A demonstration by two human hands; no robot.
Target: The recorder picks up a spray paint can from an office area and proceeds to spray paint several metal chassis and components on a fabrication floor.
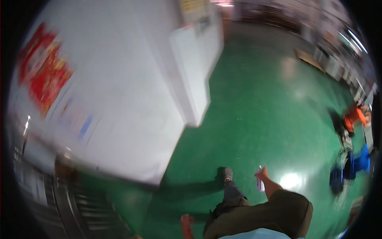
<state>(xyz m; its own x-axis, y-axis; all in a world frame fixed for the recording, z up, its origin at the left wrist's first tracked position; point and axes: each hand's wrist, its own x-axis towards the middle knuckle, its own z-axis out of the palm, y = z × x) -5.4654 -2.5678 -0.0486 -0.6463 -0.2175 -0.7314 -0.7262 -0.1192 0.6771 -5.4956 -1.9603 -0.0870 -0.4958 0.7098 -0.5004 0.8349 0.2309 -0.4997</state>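
My right hand (pixel 262 174) hangs beside my right thigh, closed around the upper part of a small pale bottle (pixel 260 185). A thin white tip sticks up above the fingers, and the bottle's body hangs below them. What sort of bottle it is cannot be made out. Lower in the picture, my left hand (pixel 187 220) swings by my left side with loosely bent fingers apart and nothing visible in it. One shoe (pixel 227 173) is stretched forward on the green floor (pixel 246 115).
A white wall (pixel 119 91) with a red and gold decoration (pixel 47 71) stands to my left. Metal racks (pixel 87 207) are at the lower left. To the right are a person in orange (pixel 354 118) and another in blue (pixel 361 160). A flat board (pixel 308 59) lies farther off.
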